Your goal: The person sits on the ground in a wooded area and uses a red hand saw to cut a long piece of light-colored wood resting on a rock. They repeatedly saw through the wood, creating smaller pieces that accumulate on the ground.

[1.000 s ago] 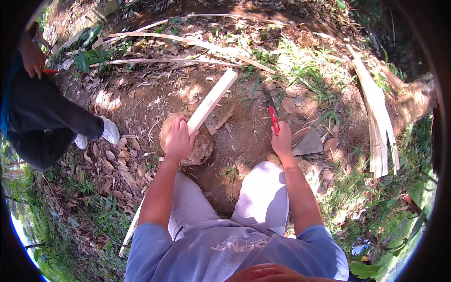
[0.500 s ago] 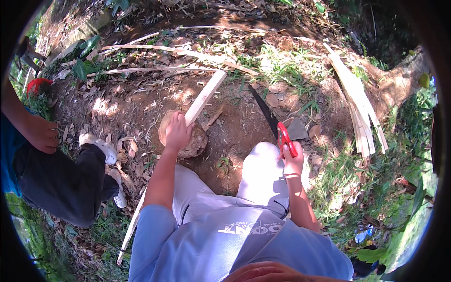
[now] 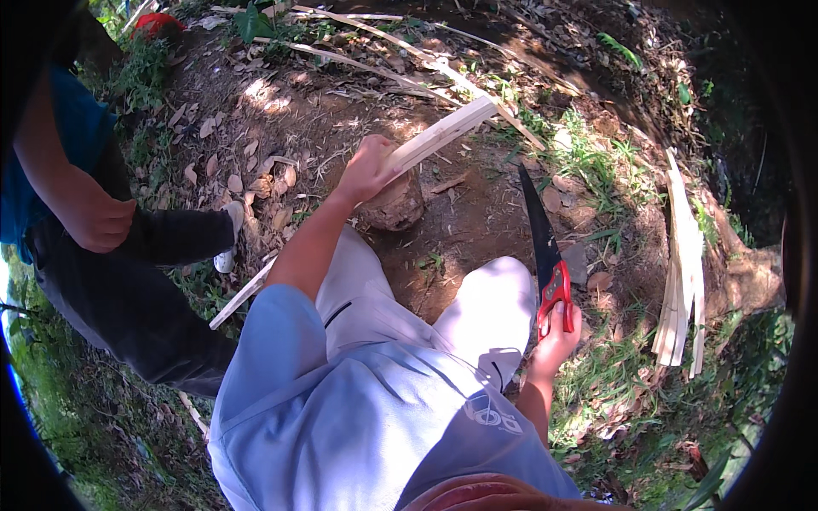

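My left hand [image 3: 368, 170] is closed around a pale, squared wooden strip [image 3: 447, 129], pressing it over a short log [image 3: 396, 207] on the ground. The strip's far end sticks out up and to the right past the log. A pale strip end [image 3: 243, 292] also shows beyond my left forearm; whether it is the same piece I cannot tell, as my arm hides the middle. In my right hand [image 3: 558, 336] is a hand saw with a red handle [image 3: 555, 294] and a dark blade [image 3: 537, 223]. The blade points up and away, apart from the strip.
Another person in dark trousers [image 3: 128, 315] is close on my left, one hand [image 3: 100, 223] hanging loosely. A bundle of pale split strips [image 3: 679, 281] lies on the right. Long thin strips [image 3: 443, 75] cross the leafy ground ahead. A flat grey stone [image 3: 575, 262] is beside the saw.
The view has turned, so the scene sits differently in the picture. My left hand still grips the strip on the log, and the saw stays in my right hand, apart from the wood.
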Tool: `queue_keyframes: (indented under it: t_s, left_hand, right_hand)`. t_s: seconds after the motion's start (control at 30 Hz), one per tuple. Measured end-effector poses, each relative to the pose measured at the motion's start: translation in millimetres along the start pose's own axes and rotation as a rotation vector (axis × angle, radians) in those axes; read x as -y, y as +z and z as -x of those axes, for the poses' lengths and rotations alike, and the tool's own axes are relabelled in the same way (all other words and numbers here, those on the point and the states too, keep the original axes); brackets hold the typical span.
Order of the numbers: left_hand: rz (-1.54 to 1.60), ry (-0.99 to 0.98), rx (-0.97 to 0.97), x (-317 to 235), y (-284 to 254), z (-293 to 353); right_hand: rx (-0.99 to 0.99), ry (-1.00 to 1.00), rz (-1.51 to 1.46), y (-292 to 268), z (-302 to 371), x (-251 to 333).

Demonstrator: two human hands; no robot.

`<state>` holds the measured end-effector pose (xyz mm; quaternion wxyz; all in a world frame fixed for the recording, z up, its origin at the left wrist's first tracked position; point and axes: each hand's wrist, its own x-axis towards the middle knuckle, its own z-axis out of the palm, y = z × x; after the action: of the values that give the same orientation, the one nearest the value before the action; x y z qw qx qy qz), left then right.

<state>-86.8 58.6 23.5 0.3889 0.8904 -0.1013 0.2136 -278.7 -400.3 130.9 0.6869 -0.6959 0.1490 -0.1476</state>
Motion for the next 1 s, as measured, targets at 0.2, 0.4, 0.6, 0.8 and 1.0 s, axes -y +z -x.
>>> queue_keyframes:
  t_s: [0.2, 0.4, 0.6, 0.8, 1.0]
  left_hand:
    - [0.306, -0.463, -0.167, 92, -63, 104]
    - [0.269, -0.761, -0.068, 96, -76, 176]
    - [0.195, -0.422, -0.133, 61, -44, 94]
    - [0.196, -0.347, 0.116, 17, 3, 30]
    - [0.184, -0.408, 0.018, 12, 20, 33]
  right_hand:
    - [-0.031, -0.009, -0.013, -21, 13, -6]
    - [-0.06, 0.029, -0.046, -20, 10, -9]
    - [-0.043, 0.053, -0.141, -14, -3, -17]
    - [-0.082, 0.096, -0.268, -17, 1, -18]
    - [-0.131, 0.093, -0.142, -32, 4, -24]
